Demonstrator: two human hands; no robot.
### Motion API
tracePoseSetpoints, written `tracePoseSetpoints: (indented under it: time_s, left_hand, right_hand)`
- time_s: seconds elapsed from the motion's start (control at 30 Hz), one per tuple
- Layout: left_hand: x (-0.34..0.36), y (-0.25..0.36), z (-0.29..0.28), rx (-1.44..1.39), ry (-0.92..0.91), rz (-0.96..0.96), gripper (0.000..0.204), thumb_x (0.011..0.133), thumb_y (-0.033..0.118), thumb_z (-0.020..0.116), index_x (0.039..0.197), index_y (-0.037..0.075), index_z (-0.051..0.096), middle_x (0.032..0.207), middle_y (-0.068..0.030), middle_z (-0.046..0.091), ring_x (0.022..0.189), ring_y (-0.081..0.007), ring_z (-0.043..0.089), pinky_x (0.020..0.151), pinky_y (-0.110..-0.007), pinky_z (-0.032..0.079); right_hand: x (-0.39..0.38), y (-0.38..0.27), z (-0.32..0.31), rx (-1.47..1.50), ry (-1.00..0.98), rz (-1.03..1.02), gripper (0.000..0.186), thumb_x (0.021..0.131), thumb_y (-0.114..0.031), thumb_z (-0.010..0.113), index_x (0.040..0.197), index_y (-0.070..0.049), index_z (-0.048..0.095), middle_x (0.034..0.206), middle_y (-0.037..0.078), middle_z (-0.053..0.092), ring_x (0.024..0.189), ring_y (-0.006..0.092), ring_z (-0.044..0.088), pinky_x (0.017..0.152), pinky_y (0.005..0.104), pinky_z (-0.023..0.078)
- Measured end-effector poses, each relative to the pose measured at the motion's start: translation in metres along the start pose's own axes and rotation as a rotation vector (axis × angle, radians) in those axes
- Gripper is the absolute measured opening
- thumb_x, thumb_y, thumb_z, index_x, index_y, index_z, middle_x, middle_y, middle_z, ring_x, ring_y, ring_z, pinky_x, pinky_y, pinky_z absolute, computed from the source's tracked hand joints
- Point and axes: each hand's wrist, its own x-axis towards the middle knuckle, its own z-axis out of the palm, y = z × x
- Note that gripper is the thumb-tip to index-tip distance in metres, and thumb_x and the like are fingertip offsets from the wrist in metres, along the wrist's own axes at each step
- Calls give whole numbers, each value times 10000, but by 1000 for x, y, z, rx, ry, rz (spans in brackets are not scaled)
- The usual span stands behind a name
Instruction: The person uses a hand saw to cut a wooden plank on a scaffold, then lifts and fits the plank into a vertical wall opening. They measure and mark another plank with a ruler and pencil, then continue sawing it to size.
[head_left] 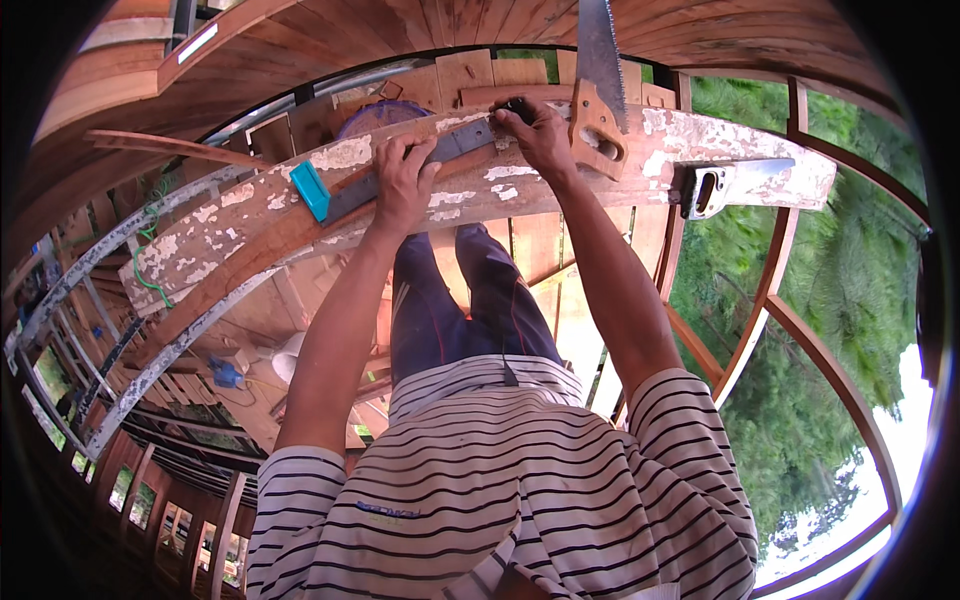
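Observation:
A long wooden plank point(250, 215) with peeling white paint runs across in front of me. On it lies a dark metal square ruler point(350, 197) with a turquoise end piece point(310, 190). My left hand point(403, 183) presses flat on the ruler's blade. At the ruler's far end, my right hand point(537, 133) has its fingers pinched together on a small dark marking tool I cannot make out. A hand saw point(600, 90) with a wooden handle stands against the plank just right of my right hand.
A second saw point(735, 183) with a grey handle lies on the plank's right end. Wooden frame posts point(770, 290) stand at the right with trees beyond. Below are floor planks, metal rails point(130, 235) at left, and a blue tool point(226, 373).

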Motion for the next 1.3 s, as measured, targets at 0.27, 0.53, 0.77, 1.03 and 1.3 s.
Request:
tracePoseSetpoints:
  time_s: [0.27, 0.53, 0.77, 1.03, 1.3]
  left_hand:
    - [2, -1, -1, -8, -26, -9, 428, 804, 97, 783, 1226, 74, 716, 1156, -122, 583, 1112, -335, 523, 1023, -468, 406]
    - [2, 1, -2, 11, -36, -25, 438, 798, 104, 787, 1230, 85, 721, 1163, -111, 588, 1114, -332, 524, 1032, -466, 404]
    - [3, 1, -2, 15, -40, -34, 427, 795, 108, 788, 1217, 82, 728, 1153, -109, 587, 1113, -331, 522, 1037, -462, 398]
    - [4, 3, -3, 14, -40, -40, 427, 789, 103, 790, 1211, 84, 732, 1155, -101, 591, 1120, -324, 523, 1047, -461, 394]
    - [4, 3, -3, 13, -36, -29, 428, 784, 108, 795, 1206, 83, 733, 1150, -102, 592, 1126, -322, 524, 1044, -464, 395]
  right_hand:
    - [2, 5, 4, -126, 16, -33, 215, 936, -206, 763, 1075, -43, 761, 923, 84, 777, 830, 137, 701, 768, 304, 536]
    - [-3, -17, 10, -277, 7, -123, 233, 935, -236, 754, 1081, -55, 761, 903, 125, 756, 789, 176, 698, 743, 325, 533]
    - [0, -20, 7, -375, -18, -147, 219, 934, -218, 749, 1093, -67, 760, 941, 150, 765, 835, 248, 738, 755, 359, 550]
    - [-3, -27, 8, -421, -24, -165, 217, 943, -229, 742, 1107, -90, 768, 937, 142, 770, 837, 263, 749, 753, 367, 556]
    - [-3, -31, 8, -480, -37, -155, 207, 948, -233, 731, 1110, -109, 767, 954, 140, 773, 867, 306, 756, 763, 388, 566]
